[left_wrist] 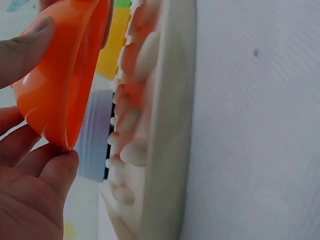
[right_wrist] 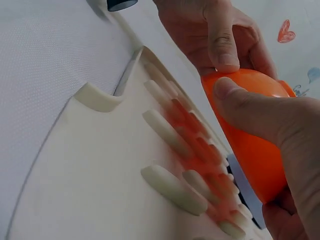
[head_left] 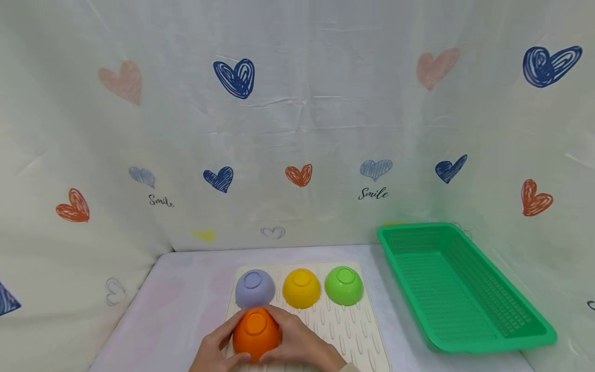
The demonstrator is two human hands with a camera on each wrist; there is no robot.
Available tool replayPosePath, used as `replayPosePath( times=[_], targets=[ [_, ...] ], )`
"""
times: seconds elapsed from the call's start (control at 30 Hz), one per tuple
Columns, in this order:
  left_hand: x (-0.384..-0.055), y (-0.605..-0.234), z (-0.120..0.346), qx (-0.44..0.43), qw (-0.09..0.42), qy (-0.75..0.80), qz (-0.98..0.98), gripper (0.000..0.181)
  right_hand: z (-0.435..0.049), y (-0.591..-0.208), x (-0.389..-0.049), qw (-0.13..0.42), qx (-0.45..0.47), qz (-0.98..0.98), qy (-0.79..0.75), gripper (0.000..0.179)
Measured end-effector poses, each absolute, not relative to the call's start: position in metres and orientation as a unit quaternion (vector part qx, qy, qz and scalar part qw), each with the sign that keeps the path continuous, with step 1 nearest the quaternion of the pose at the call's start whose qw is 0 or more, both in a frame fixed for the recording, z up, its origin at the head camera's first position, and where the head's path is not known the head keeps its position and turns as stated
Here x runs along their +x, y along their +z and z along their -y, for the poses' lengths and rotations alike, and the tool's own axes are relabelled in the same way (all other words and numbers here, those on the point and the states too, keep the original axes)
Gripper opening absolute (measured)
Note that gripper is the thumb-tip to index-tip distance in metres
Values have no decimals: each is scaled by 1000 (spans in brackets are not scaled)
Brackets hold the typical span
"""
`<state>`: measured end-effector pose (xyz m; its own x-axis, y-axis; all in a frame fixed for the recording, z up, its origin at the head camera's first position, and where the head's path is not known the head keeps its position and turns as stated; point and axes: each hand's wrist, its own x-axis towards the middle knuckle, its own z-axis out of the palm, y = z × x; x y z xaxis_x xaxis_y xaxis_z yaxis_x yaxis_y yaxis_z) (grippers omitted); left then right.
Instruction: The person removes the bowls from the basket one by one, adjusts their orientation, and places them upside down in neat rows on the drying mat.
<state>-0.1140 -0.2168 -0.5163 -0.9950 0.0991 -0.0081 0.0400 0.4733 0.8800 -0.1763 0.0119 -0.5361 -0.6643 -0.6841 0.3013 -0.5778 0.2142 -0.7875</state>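
An upside-down orange bowl (head_left: 256,336) is gripped from both sides by my two hands, its foot ring facing up. My left hand (head_left: 217,345) has its thumb on the near side and its fingers round the left of the bowl. On the other side my right hand (head_left: 297,338) holds it with thumb in front and fingers behind. In the left wrist view the bowl's rim stands a little above the cream drying mat (left_wrist: 167,120), whose raised ridges catch an orange reflection. Behind it, upside down in a row, sit a lavender bowl (head_left: 255,289), a yellow bowl (head_left: 301,288) and a green bowl (head_left: 344,285).
A green plastic basket (head_left: 420,315) with perforated sides stands on the right of the table. Pale cloth (head_left: 186,289) covers the tabletop around the mat. A white curtain (head_left: 297,119) printed with hearts hangs behind and along the sides.
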Motion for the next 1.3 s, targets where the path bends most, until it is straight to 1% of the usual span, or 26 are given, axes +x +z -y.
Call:
replayPosePath(
  times=[0.13,0.2,0.37,0.63,0.77,0.9,1.13,1.3],
  targets=[
    [-115,-522,222,42,39,495,-867,81,-5,-538,-173,90,-382,-770,-503,93],
    [-116,-524,226,42,51,494,-867,79,-2,-539,-170,114,-362,-767,-517,91],
    [-115,-527,236,40,82,514,-853,77,5,-546,-162,171,-299,-762,-548,93],
    [-118,-529,242,47,127,532,-836,80,6,-552,-162,207,-279,-744,-571,95],
    [-120,-528,241,51,134,531,-835,81,4,-552,-163,199,-284,-755,-557,98],
    [-123,-527,242,63,138,526,-837,83,5,-550,-165,169,-308,-771,-531,98],
    [-125,-525,244,63,153,501,-850,86,5,-549,-164,178,-322,-762,-533,101],
    [-124,-524,244,68,140,467,-871,86,5,-547,-163,158,-351,-777,-498,103]
  ],
)
